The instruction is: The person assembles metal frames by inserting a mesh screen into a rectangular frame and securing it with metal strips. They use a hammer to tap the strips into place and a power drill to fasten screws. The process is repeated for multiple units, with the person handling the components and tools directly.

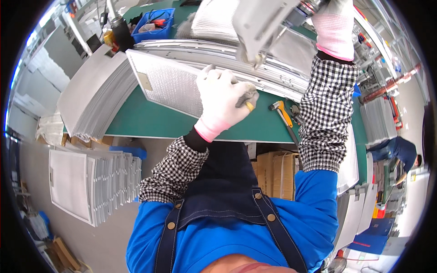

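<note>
Free green surface (261,125) right of my left grip (225,98), reaching to orange-handled hammer (285,113). Bare strip also runs along near edge, left of my wrist. Textured panel (166,86) blocks left side; tall panel stack (98,91) beyond it. Long metal frames (282,83) bar way ahead. Grey metal piece (264,22) crowds space left of my right grip (334,27).

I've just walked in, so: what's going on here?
A gloved person stands at a green table. Their left hand covers part of a silvery panel; whether it grips is unclear. Their right hand is raised beside a grey device at the picture's top. A hammer lies on the table, and stacked panels stand at the left.
</note>
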`<state>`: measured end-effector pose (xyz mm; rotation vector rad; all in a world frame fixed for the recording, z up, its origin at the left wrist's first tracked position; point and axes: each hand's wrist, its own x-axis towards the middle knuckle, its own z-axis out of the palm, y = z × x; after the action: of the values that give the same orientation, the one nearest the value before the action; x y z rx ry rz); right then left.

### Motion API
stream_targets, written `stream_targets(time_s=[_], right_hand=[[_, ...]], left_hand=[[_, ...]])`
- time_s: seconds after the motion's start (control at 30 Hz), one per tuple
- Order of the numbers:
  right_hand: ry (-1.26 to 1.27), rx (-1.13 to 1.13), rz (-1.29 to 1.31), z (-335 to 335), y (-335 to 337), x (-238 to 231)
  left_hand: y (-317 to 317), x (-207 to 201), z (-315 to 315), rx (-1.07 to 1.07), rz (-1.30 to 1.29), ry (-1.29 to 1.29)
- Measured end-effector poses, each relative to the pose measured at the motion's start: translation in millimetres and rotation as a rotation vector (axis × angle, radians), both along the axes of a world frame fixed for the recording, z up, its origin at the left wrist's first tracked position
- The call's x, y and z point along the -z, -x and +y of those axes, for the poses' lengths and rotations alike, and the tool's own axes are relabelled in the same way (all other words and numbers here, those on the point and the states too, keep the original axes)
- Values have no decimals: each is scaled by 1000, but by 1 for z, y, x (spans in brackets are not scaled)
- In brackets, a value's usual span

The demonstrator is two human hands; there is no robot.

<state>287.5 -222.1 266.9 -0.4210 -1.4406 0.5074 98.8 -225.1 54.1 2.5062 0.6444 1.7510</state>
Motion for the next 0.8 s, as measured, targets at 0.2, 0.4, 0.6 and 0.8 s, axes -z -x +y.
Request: stream_targets(time_s=[0.2, 0.4, 0.6, 0.8], right_hand=[[436, 734, -60, -59, 32, 11], [1213, 1185, -1374, -159, -170, 226], [1509, 1308, -1408, -213, -182, 329], [872, 1362, -540, -198, -131, 243]], left_hand=[[6, 1, 3, -19, 17, -56], [1, -3, -10, -26, 54, -59], [-7, -2, -12, -55, 14, -94], [-13, 2, -7, -28, -18, -66]])
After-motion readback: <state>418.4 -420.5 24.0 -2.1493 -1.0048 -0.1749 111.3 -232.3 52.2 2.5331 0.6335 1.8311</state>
